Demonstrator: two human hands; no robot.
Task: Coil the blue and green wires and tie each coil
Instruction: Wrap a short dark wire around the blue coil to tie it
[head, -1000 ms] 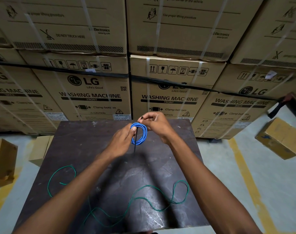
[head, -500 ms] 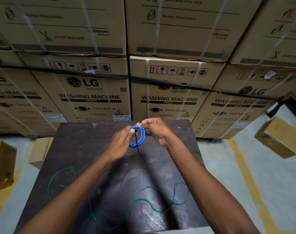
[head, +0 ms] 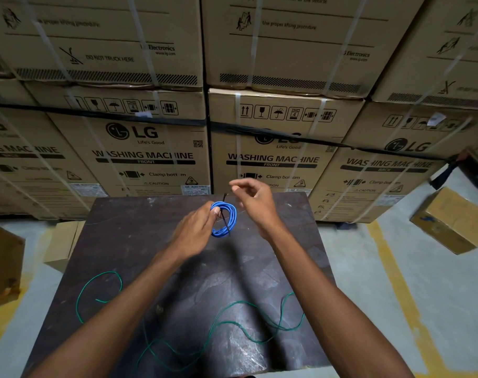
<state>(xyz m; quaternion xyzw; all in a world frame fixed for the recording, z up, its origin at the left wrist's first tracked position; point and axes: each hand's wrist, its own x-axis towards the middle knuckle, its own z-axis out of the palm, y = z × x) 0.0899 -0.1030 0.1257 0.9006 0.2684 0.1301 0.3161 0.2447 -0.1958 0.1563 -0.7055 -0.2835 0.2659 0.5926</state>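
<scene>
Head view: pinch blue coil (head: 223, 219) firm with left hand (head: 194, 232), bring loosely curled, empty right hand (head: 254, 203) back to black tie (head: 226, 217) across coil, cinch snug.

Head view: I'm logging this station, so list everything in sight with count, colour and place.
blue coil: one, blue, held above the table's far middle
tie: one, black, across the blue coil
green wire: one, green, loose on the near table
table: one, dark, centre
cartons: many, brown, stacked behind the table
small boxes: several, brown, on the floor at both sides
left hand: pinches the blue coil
right hand: fingers curled, above the coil; hold unclear
</scene>
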